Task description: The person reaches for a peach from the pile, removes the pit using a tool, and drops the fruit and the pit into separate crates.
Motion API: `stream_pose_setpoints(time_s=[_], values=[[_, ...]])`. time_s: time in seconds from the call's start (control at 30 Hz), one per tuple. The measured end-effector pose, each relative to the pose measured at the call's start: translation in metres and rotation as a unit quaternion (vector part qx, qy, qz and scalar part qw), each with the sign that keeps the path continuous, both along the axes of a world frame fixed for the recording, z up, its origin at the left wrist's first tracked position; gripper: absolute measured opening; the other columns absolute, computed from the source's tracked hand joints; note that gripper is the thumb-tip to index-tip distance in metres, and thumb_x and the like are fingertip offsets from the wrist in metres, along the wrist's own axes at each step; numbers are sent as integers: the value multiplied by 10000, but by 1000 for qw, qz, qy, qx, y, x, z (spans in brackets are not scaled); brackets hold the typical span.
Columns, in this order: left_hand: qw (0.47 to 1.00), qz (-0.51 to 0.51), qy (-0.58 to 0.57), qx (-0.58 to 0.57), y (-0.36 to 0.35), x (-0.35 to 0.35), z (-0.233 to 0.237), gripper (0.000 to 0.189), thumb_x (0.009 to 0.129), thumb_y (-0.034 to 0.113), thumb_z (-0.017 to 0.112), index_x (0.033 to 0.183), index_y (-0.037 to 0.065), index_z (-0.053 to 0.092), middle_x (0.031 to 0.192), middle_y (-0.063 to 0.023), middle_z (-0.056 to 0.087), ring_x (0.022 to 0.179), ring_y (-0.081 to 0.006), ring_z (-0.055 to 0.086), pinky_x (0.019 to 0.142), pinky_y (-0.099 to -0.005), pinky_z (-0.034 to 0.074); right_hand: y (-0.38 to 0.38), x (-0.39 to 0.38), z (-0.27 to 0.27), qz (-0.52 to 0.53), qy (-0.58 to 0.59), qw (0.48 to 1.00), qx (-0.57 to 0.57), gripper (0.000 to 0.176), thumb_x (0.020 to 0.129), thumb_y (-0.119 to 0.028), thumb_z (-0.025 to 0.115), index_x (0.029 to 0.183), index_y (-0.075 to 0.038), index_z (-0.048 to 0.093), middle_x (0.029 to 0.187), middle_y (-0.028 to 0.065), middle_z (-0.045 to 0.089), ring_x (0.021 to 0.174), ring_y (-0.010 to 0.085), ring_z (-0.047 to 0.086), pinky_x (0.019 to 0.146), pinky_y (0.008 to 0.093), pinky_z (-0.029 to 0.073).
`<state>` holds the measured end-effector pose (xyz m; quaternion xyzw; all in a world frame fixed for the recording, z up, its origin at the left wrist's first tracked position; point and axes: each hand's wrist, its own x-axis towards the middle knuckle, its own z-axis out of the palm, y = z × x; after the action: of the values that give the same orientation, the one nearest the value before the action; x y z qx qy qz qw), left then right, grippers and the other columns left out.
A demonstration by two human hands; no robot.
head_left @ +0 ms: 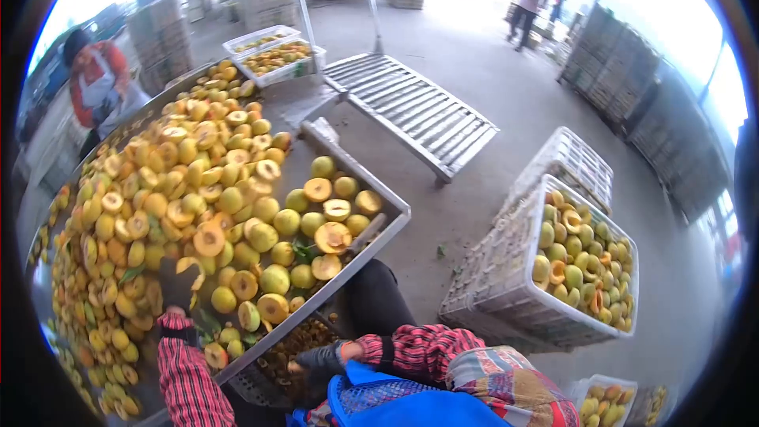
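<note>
My left hand [178,285], in a dark glove below a red checked sleeve, reaches into a big heap of halved yellow fruit [182,174] on a metal table [395,209]. Fruit touches it on several sides, and its fingers are blurred against the pile. Lower down, my right hand [320,357], also gloved, is closed over a crate [253,386] of dark brown bits beside the table edge. A small light brown piece shows at its fingertips, too small to name. Cut halves with open hollows lie near the table's corner, a few with pits.
A white crate [506,300] full of fruit halves stands at the right. A slatted metal cart [411,103] is beyond the table, near shallow fruit trays [277,71]. One person [99,83] works at the far left; another [531,4] stands farther back. Stacked crates [613,59] line the right.
</note>
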<state>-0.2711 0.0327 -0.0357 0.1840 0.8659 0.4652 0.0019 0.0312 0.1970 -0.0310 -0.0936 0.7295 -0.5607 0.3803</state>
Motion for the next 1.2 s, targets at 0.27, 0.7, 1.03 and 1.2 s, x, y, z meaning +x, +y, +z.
stream_pose_setpoints(time_s=[0.27, 0.7, 1.03, 1.2], values=[[978, -138, -107, 115, 25, 168, 86, 261, 714, 55, 609, 964, -5, 566, 830, -41, 577, 776, -119, 551, 680, -250, 464, 27, -20, 39, -332, 216, 914, 86, 284, 776, -269, 609, 921, -46, 510, 739, 81, 527, 665, 153, 519, 536, 293, 413], [574, -59, -469, 669, 36, 248, 78, 409, 872, 351, 425, 1131, 42, 493, 1078, -119, 543, 964, -238, 542, 838, -367, 450, -13, -10, 69, -405, 48, 869, -280, 236, 786, -187, 578, 965, -61, 489, 674, -16, 499, 513, 85, 462, 434, 234, 390], [496, -83, -482, 718, 20, 246, 71, 511, 904, 344, 312, 1214, -59, 368, 1220, -246, 412, 1101, -368, 430, 978, -460, 316, -6, 11, 86, -255, 169, 951, 41, 292, 796, -193, 577, 1009, -14, 490, 765, 43, 554, 669, 109, 520, 582, 273, 437], [542, -57, -474, 692, 23, 250, 71, 518, 917, 345, 275, 1220, -67, 359, 1217, -252, 420, 1109, -345, 436, 987, -436, 311, -13, 15, 79, -276, 173, 945, 28, 301, 790, -180, 569, 1008, 4, 473, 787, 122, 549, 715, 215, 544, 636, 337, 441]])
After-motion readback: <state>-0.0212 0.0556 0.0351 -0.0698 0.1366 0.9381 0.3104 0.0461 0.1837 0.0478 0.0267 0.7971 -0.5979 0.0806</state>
